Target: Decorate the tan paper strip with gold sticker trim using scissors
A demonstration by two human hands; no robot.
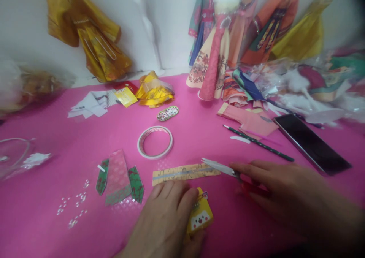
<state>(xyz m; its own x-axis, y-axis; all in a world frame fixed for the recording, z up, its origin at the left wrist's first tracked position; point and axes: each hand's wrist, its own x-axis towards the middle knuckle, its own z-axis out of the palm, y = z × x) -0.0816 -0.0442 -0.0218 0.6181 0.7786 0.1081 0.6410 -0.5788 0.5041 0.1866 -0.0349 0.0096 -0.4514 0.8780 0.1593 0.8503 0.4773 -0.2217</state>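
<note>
My left hand (167, 222) lies palm down on the pink table, its fingers together over a small yellow packet with a cartoon face (201, 217), fingertips just below a tan patterned paper strip (184, 173). My right hand (282, 187) is closed around red-handled scissors (225, 168), whose blades point left and touch the strip's right end.
A tape roll (155, 141), a small oval case (167, 113), pink and green paper garment pieces (119, 177), a green pencil (258, 143), a black phone (312, 143) and small gems (74, 206) lie around. Paper costume dolls (216, 56) stand at the back wall.
</note>
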